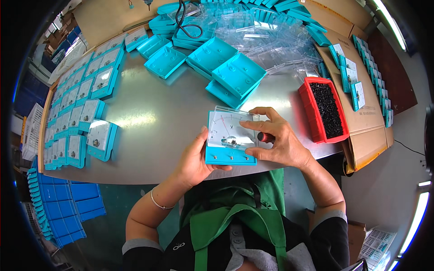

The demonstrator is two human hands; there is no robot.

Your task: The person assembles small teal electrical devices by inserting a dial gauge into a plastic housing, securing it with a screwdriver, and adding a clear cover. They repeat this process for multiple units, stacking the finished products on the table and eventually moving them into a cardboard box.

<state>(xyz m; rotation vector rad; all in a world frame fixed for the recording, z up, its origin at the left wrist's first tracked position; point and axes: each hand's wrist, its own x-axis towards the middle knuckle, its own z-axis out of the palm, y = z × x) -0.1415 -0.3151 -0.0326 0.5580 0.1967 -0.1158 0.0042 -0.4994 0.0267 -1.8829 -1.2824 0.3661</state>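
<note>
In front of me is a voltmeter (pixel 231 158) with a turquoise base, a white dial and several metal terminals along its near edge. My left hand (pixel 195 159) grips its left side, thumb on the edge and fingers beneath. A clear plastic cover (pixel 226 115) lies slightly tilted over the dial, its far edge sticking out past the base. The fingers and thumb of my right hand (pixel 282 142) hold this cover by its right side. Tucked in the same palm is a screwdriver with a dark red handle (pixel 266 137); its shaft is hidden.
Rows of assembled meters (pixel 74 108) stand on the left of the metal table (pixel 149 135). Empty turquoise bases (pixel 239 74) and a heap of clear covers (pixel 271 43) lie at the back. A red bin (pixel 308 108) of small black parts sits right, beside cardboard (pixel 368 140) bearing more meters.
</note>
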